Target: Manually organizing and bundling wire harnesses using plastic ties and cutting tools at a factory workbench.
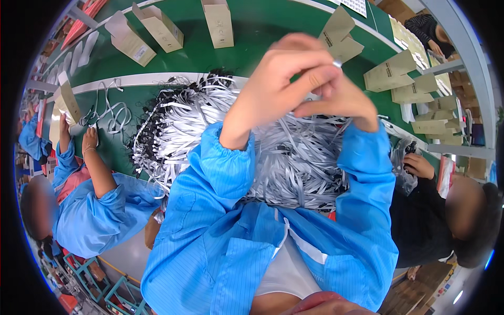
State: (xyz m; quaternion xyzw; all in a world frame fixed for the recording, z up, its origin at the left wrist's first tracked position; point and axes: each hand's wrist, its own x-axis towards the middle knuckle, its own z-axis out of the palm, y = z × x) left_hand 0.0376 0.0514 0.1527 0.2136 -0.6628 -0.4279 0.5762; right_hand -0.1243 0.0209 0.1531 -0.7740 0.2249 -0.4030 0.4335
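Observation:
Both my hands are raised close together over a large heap of pale grey straps with small black ends. My left hand is curled, its fingers bent toward the right hand and partly smeared by motion. My right hand is closed too, its fingertips meeting those of the left. A small silvery spot shows at the fingers; whether it is a ring or a held piece I cannot tell. Anything else between the fingers is hidden. The heap lies right below my wrists and against my front.
Open cream cardboard boxes stand along the green table, among them a tall box ahead. At left a co-worker in blue handles a box near loose white straps. At right a person in black touches a clear plastic bag.

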